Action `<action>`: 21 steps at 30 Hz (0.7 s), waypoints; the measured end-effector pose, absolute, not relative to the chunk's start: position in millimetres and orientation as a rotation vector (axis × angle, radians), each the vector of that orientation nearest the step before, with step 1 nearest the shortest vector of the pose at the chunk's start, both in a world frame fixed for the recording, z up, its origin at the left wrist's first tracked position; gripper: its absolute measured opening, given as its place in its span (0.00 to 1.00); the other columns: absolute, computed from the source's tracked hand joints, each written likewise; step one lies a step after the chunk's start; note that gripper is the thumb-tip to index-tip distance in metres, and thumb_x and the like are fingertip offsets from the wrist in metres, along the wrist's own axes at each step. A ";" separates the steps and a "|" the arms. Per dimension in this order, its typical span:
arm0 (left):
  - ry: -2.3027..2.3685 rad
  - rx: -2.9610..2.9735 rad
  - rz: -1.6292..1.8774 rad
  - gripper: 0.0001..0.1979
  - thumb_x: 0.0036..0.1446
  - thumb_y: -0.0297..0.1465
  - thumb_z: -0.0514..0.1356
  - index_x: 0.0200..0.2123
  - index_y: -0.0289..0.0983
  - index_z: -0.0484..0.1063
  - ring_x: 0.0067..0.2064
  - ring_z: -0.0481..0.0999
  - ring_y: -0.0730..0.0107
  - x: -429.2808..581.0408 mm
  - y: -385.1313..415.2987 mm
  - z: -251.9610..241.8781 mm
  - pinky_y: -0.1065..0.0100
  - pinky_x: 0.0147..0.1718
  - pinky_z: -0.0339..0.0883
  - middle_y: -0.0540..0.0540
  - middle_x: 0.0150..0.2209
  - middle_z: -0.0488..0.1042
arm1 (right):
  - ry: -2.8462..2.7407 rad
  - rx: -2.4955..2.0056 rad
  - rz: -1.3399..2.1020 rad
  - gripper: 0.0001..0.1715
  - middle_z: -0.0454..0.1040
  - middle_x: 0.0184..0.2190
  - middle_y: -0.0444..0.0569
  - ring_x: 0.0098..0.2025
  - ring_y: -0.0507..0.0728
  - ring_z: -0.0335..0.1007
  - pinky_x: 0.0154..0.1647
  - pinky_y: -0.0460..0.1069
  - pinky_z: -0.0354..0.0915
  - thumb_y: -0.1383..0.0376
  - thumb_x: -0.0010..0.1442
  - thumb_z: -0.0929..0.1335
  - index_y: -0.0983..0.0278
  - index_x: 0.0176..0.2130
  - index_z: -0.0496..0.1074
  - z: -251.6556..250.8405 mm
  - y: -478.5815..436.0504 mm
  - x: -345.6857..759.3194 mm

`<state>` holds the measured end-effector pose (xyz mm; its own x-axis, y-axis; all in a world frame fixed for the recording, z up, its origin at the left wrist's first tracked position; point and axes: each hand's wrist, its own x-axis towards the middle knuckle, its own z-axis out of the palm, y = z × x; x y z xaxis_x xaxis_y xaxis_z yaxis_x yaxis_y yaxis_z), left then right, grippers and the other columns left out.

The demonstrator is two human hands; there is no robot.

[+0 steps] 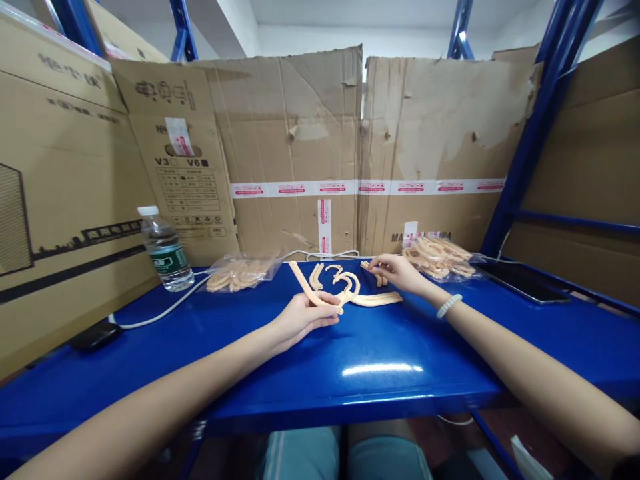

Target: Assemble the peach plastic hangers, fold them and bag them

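My left hand (305,317) is closed around one arm of a beige plastic clothes hanger (377,301), near the middle joint. The hanger's two arms spread left and right, and its curved hook (356,283) points away from me. Further back, my right hand (397,272) has its fingertips together on a small beige hanger piece (365,265), partly hidden by the fingers. Just below those fingers lies another short piece (381,280). Behind the held hanger rest a loose hook (334,269) and short arm pieces (316,277).
Clear bags of beige hanger parts lie at left (240,273) and right (437,257). A water bottle (166,253), white cable (150,323), black object (96,335) and dark tablet-like device (523,281) are on the blue table (400,387). Cardboard (295,147) stands behind.
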<state>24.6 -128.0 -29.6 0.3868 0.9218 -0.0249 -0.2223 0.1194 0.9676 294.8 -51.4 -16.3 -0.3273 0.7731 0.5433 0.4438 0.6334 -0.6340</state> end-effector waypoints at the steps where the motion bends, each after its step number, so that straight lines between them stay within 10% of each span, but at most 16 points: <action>1: 0.780 1.133 0.975 0.14 0.37 0.24 0.75 0.30 0.31 0.77 0.34 0.78 0.68 24.3 -127.7 -29.4 0.68 0.37 0.75 0.43 0.29 0.79 | -1.914 -0.938 0.523 0.10 0.74 0.24 0.47 0.27 0.56 0.70 0.31 0.51 0.68 0.59 0.56 0.70 0.63 0.33 0.75 -13.2 -55.7 293.6; 7: 0.772 1.092 0.978 0.11 0.40 0.20 0.72 0.30 0.31 0.78 0.35 0.78 0.68 23.7 -128.7 -27.9 0.67 0.39 0.75 0.43 0.30 0.79 | -1.571 -0.751 0.844 0.20 0.77 0.41 0.53 0.35 0.56 0.76 0.39 0.53 0.72 0.50 0.56 0.70 0.63 0.40 0.73 -5.0 -86.6 270.6; 21: 0.724 1.123 0.963 0.16 0.33 0.27 0.77 0.28 0.31 0.77 0.34 0.76 0.71 22.2 -126.1 -30.6 0.65 0.42 0.72 0.47 0.28 0.76 | -1.256 -0.691 1.322 0.22 0.76 0.41 0.45 0.34 0.51 0.74 0.42 0.50 0.71 0.65 0.45 0.78 0.59 0.42 0.74 -23.1 -109.3 235.7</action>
